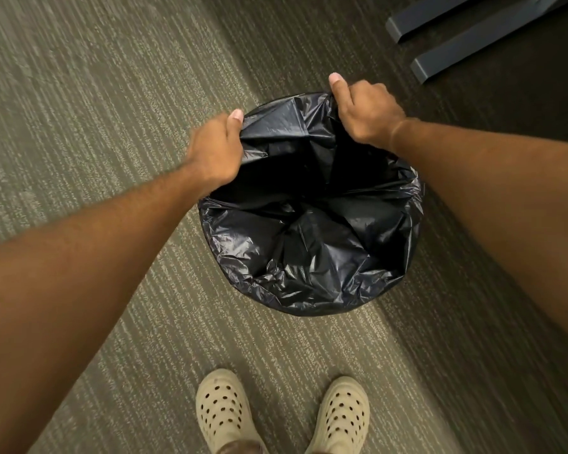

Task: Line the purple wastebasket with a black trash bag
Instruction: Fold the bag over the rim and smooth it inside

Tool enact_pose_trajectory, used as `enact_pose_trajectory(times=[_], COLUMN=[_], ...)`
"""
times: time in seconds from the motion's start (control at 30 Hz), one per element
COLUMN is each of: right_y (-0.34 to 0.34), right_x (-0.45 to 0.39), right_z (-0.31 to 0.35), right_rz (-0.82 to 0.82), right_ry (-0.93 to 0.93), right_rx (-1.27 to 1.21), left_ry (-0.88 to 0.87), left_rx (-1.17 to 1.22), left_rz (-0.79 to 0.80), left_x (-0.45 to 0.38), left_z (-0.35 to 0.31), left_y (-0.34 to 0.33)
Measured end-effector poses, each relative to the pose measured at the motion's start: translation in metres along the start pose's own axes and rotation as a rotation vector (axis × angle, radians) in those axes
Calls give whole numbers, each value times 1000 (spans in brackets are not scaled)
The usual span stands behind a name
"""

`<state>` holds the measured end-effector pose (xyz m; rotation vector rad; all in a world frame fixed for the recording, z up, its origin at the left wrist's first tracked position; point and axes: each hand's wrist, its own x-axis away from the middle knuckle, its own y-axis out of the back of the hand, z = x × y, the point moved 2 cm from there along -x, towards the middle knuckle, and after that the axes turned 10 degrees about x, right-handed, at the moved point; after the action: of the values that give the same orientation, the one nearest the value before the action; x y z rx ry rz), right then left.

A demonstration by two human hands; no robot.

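Fingers of my left hand (215,152) and right hand (364,114) are clamped on the far rim of the crinkled black plastic trash bag (309,244), standing on striped grey carpet floor (79,93).

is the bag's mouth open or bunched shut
Open: the black trash bag is spread wide, dark hollow showing, left hand and right hand gripping its far edge.

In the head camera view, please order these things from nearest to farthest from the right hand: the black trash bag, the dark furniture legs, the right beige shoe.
1. Black trash bag: its far rim is gripped by the right hand.
2. Dark furniture legs: on the floor beyond the hand, upper right.
3. Right beige shoe: bottom of view, near the person.
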<state>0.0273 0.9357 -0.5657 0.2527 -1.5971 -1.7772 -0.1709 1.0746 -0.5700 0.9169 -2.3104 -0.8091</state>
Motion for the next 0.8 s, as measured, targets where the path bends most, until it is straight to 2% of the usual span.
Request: enact_pose_trajectory(times=[0.13, 0.23, 0.4, 0.6, 0.7, 0.8], right_y=[1, 6, -22, -61, -68, -68], right_x=[2, 21, 102, 173, 189, 191], right_z=[-1, -21, -66, -47, -38, -30], right_rz=[-7, -59, -91, -156, -180, -256], right_ry=[-9, -167, -600, -987, -1107, -1100], right_rx=[-100, -302, -489, -628, -672, -701], left_ry=[25, 137, 464, 705, 781, 720], left_rx=[61, 256, 439, 631, 657, 639], left_rz=[27, 35, -156, -329, -386, -467], left_x=[1, 14, 88, 140, 150, 151], left_z=[-3, 5, 33, 21, 16, 9], left_y=[2, 10, 3, -25, -34, -35])
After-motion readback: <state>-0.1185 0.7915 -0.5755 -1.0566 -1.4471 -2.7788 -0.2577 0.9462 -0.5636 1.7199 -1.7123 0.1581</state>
